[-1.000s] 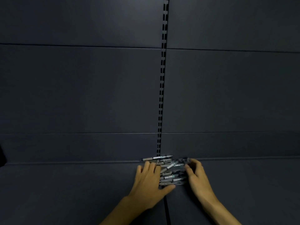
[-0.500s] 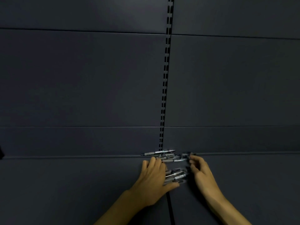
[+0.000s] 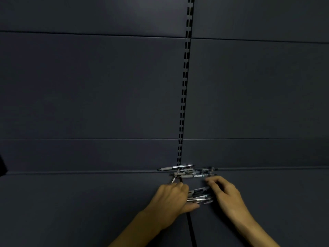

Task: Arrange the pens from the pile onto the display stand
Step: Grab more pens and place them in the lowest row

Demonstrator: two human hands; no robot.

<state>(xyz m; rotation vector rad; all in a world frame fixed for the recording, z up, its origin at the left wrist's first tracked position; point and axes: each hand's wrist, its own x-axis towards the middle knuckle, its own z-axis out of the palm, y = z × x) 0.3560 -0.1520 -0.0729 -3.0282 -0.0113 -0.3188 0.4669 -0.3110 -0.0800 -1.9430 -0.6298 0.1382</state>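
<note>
Fingers (image 3: 178, 187) of both hands curled, bracketing pens (image 3: 200, 196) (grip unclear).

Single head cam, wide-angle, no second view.
Looks forward and slightly down at dark shelf panels (image 3: 89, 104); hands low in frame, close.

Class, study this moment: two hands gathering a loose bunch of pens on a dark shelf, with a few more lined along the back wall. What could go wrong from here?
1. The bunch of pens lies crossed and loose between the left hand and right hand; lifting it could drop some.
2. The back row sits unevenly against the wall; a knuckle could knock it askew.
3. A pen could catch in the shelf seam.
</note>
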